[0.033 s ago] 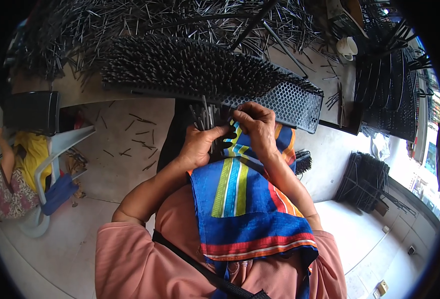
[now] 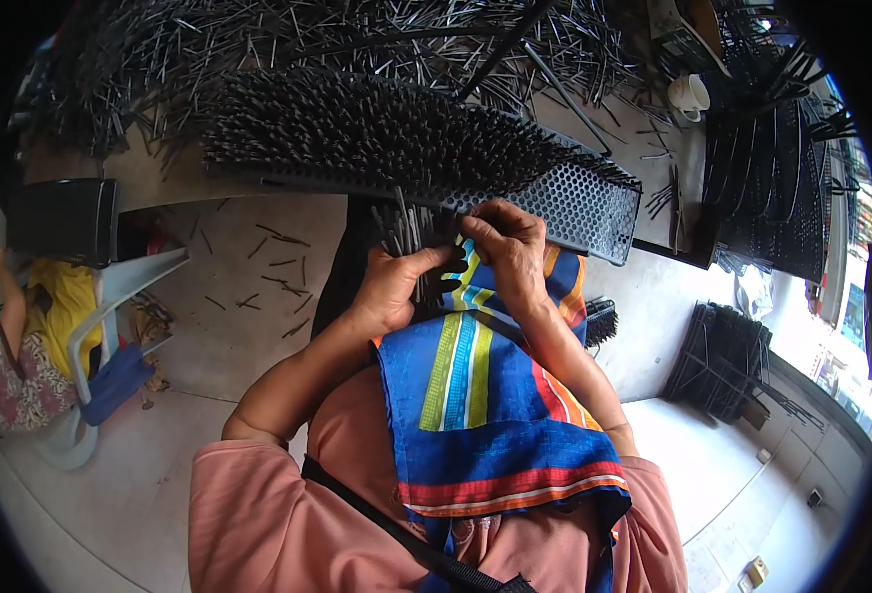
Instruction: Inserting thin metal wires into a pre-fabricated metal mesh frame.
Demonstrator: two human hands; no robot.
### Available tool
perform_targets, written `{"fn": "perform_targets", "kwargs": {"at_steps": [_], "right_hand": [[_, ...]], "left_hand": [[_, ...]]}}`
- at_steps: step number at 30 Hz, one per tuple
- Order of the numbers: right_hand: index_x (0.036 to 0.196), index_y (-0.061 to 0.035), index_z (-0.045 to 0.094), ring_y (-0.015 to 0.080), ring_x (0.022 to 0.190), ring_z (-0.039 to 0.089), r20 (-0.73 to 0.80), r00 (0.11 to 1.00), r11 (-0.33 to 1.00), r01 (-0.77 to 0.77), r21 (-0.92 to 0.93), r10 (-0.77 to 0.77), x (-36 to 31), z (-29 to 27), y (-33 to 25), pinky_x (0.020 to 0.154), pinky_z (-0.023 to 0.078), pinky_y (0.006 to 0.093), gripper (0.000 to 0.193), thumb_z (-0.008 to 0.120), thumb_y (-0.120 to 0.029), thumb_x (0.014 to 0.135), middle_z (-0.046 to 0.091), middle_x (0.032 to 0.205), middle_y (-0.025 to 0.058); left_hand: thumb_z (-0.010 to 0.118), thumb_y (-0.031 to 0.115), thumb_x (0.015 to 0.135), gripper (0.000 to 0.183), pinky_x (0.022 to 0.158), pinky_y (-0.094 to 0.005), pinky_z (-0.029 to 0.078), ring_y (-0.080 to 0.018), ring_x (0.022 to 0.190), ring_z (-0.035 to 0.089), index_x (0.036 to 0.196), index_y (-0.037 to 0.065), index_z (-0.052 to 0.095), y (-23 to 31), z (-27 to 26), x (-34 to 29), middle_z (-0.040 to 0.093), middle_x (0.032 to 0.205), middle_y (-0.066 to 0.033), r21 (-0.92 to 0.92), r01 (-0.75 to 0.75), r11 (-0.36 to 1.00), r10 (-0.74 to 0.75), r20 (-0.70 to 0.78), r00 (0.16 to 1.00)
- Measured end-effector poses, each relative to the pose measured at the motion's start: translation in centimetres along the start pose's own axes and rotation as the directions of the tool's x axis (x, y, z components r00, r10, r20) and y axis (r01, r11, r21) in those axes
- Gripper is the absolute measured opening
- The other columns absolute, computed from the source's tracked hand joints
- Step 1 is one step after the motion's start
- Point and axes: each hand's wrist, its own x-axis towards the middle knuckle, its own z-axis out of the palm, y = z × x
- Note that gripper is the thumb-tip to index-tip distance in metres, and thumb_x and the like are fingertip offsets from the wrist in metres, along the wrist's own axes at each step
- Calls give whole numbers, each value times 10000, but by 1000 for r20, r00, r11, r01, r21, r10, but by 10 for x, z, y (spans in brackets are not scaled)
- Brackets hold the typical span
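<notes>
My left hand point(image 2: 393, 287) is closed around a bundle of thin dark strips point(image 2: 411, 229) that stand up out of the fist. Close beside it, at the near edge of a black perforated tray point(image 2: 594, 210), my right hand point(image 2: 508, 245) has thumb and fingers pinched together. What the pinch holds, if anything, I cannot make out. Dense rows of upright black strips point(image 2: 357, 128) fill most of the tray, and bare holes show at its right end. A striped blue cloth point(image 2: 485, 395) hangs over my front, below both hands.
Loose dark strips point(image 2: 436, 44) are heaped behind the tray, and several lie on the floor point(image 2: 268, 296). A white cup point(image 2: 688, 93) and black perforated racks point(image 2: 767, 168) stand at right. Another person's patterned clothing point(image 2: 26, 381) shows far left, beside a pale chair point(image 2: 90, 336).
</notes>
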Motion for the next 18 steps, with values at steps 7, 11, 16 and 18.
{"fn": "perform_targets", "kwargs": {"at_steps": [7, 11, 16, 18], "right_hand": [[818, -28, 642, 16, 487, 397, 285, 949, 963, -194, 188, 136, 16, -8, 3, 431, 266, 186, 66, 680, -63, 858, 578, 669, -27], [820, -16, 659, 31, 497, 443, 295, 946, 990, -140, 11, 130, 14, -9, 5, 443, 313, 194, 51, 695, -50, 834, 563, 633, -31], [851, 3, 662, 40, 505, 465, 273, 955, 993, -119, 3, 114, 10, -12, 0, 449, 334, 194, 50, 686, -40, 840, 587, 664, -9], [865, 12, 660, 44, 506, 470, 259, 961, 992, -113, 62, 94, 7, -12, -3, 450, 340, 191, 51, 676, -33, 846, 594, 678, 0]], "left_hand": [[622, -46, 838, 294, 783, -370, 588, -231, 918, 685, 1124, 21, 632, 16, -3, -7, 679, 1042, -115, -84, 184, 979, -176, 102, 979], [628, -47, 831, 320, 795, -370, 585, -230, 923, 682, 1143, 23, 621, 11, -9, -6, 677, 1051, -114, -33, 176, 984, -173, 71, 982], [642, -84, 807, 271, 717, -379, 600, -254, 833, 694, 1075, -41, 632, 3, -11, -4, 679, 984, -156, -165, 125, 978, -129, -12, 992], [650, -73, 807, 255, 705, -375, 600, -251, 820, 692, 1059, -39, 634, 5, -14, -4, 678, 968, -150, -185, 99, 978, -108, -43, 993]]}}
